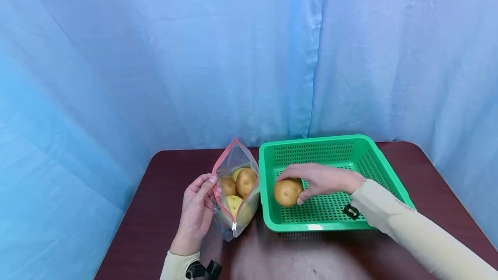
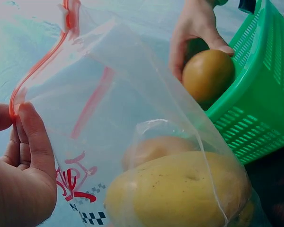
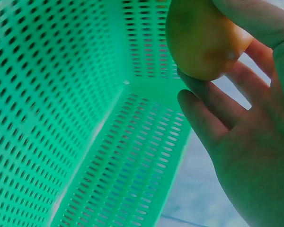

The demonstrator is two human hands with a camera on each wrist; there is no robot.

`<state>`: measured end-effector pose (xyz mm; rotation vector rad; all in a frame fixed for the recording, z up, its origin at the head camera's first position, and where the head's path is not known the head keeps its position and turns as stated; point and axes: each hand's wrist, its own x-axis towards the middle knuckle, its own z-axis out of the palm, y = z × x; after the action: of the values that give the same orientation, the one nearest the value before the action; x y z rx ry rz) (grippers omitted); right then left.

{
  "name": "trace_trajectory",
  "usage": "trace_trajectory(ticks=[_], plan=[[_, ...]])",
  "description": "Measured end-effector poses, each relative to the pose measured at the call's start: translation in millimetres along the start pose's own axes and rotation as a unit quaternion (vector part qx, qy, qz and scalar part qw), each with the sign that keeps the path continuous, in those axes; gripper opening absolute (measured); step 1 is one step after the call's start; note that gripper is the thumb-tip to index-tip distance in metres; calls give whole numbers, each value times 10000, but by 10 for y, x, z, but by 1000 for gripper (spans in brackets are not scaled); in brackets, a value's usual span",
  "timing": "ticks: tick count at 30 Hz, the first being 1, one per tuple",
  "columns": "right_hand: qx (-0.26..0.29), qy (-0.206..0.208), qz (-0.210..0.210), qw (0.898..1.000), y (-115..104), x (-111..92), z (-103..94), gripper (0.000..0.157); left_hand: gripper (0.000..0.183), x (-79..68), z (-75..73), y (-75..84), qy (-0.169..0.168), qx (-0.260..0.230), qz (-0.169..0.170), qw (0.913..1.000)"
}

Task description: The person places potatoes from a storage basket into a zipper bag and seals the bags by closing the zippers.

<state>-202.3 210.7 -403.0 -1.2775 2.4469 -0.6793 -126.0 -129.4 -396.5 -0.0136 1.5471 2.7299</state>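
Observation:
My left hand [image 1: 196,208] pinches the pink zip edge of a clear zip bag [image 1: 249,215] at its left side. The bag's mouth gapes, with its white slider [image 1: 234,226] at the near end. Inside lie several round fruits, brown [image 1: 246,182] and yellow [image 1: 234,205]; the left wrist view shows a large speckled yellow fruit [image 2: 180,189] through the plastic. My right hand [image 1: 320,179] grips a round brown fruit [image 1: 288,193] between thumb and fingers, over the left part of a green basket [image 1: 319,228]. In the right wrist view the brown fruit [image 3: 199,42] sits against the fingers.
The green basket has perforated walls and stands directly right of the bag, its rim close to it. Both are on a dark red-brown table [image 1: 155,211]. Blue curtains [image 1: 233,55] hang behind and at the sides. No other fruit shows in the basket.

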Motion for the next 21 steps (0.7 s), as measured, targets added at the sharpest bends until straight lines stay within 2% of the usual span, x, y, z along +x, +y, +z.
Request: trace_trajectory(ticks=[11, 21], plan=[[106, 1035, -313, 9941, -204, -128, -68, 68, 13, 24, 5, -17, 62, 7, -14, 10000], [100, 1803, -146, 9835, -409, -170, -110, 68, 14, 23, 28, -19, 121, -50, 24, 9999]])
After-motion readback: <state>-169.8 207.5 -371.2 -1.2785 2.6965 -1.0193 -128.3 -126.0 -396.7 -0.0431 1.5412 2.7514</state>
